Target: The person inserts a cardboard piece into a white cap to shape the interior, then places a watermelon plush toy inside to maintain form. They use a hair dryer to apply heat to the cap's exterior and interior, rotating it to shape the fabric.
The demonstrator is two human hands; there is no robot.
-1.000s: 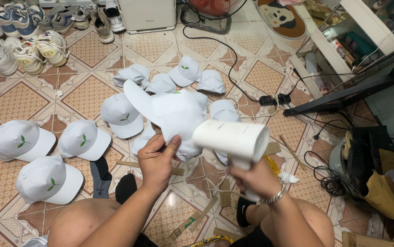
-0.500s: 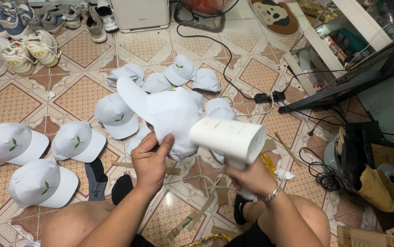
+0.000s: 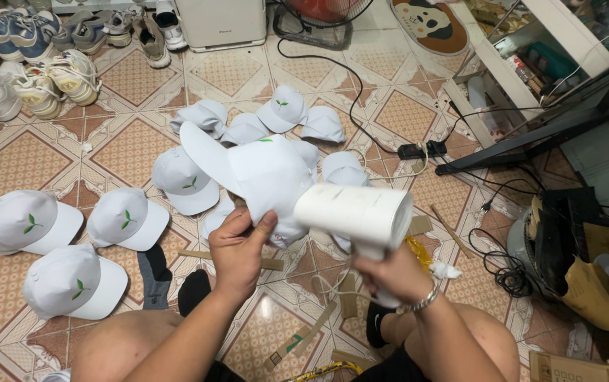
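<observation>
Heat work on one white cap point(image 3: 265, 177), at centre frame: the left hand point(image 3: 237, 247) is closed on its lower edge, the right hand point(image 3: 389, 272) is wrapped around a white hair dryer point(image 3: 354, 216) aimed at it. Next, I judge, the cap needs turning.

The white cap point(image 3: 265, 177) is matt woven cloth. The hair dryer point(image 3: 354, 216) looks like smooth, matt white plastic. The floor point(image 3: 21, 159) is glossy glazed tile, with cardboard strips point(image 3: 202, 255) dull and rough at six o'clock.
</observation>
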